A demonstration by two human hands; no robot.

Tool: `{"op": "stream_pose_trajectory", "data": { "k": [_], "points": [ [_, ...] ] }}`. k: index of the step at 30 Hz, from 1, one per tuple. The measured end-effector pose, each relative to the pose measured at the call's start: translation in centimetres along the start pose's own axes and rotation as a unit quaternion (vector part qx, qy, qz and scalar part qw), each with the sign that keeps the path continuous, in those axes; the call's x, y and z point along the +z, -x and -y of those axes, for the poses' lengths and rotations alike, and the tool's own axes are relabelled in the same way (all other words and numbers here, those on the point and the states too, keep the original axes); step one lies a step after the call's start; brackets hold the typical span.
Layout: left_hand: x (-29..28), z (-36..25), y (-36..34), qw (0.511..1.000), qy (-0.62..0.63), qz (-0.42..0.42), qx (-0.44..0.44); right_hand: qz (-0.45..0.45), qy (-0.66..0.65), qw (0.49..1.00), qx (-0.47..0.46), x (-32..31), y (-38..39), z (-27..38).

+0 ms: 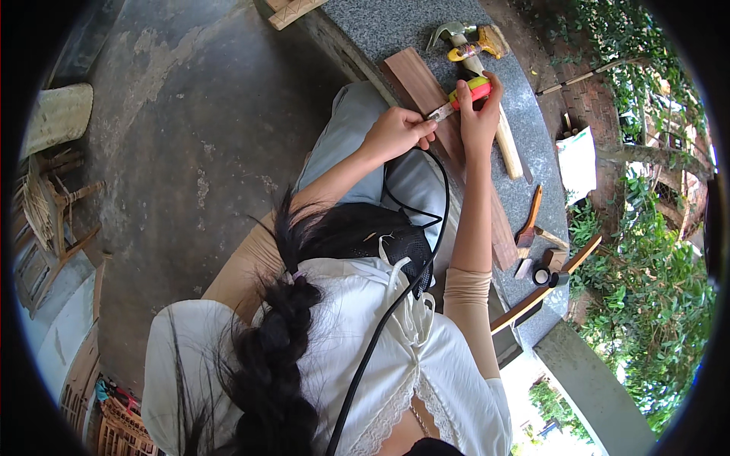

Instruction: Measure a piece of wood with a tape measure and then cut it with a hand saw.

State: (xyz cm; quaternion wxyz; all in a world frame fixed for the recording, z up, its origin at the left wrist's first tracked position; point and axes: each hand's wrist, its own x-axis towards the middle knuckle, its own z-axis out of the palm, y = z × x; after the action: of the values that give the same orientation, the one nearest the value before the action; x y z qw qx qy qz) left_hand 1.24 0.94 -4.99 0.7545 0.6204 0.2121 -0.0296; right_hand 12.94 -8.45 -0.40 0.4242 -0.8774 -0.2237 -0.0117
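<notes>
My right hand (480,121) is wrapped round a red and yellow tape measure (473,91). A short length of blade (441,112) is out of its case. My left hand (401,133) pinches the blade's end between thumb and fingers. Both hands are over a long brown wooden board (418,80), which lies along the edge of a grey stone bench (372,23). Beside my right hand lies a claw hammer with a pale wooden handle (508,148), partly hidden by that hand. A yellow-handled tool (487,44) lies by the hammer's head.
Farther along the bench are a paintbrush (530,220), a small round dark container (541,276) and a long wooden-handled tool (525,308). A black cable (372,342) runs across my front. Bamboo furniture (53,197) stands at left, and leafy plants (646,273) grow beyond the bench.
</notes>
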Motion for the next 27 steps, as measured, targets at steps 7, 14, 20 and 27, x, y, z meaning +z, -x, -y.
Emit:
{"op": "stream_pose_trajectory", "data": {
  "k": [7,14,20,27],
  "points": [
    [0.1,-0.7,0.2,1.0,-0.008,0.0,0.004,-0.008,-0.011,1.0,-0.008,-0.2,0.0,-0.3],
    [-0.3,-0.4,0.5,0.999,0.047,0.005,0.012,-0.011,-0.07,0.997,-0.004,0.1,0.2,-1.0],
    [0.1,-2.9,1.0,0.998,-0.031,0.034,-0.031,-0.021,-0.109,0.994,-0.003,-1.1,-0.1,-0.9],
    [0.1,-2.4,1.0,0.998,-0.053,0.004,-0.036,-0.027,-0.116,0.993,-0.017,-1.4,0.0,-1.1]
  ]
}}
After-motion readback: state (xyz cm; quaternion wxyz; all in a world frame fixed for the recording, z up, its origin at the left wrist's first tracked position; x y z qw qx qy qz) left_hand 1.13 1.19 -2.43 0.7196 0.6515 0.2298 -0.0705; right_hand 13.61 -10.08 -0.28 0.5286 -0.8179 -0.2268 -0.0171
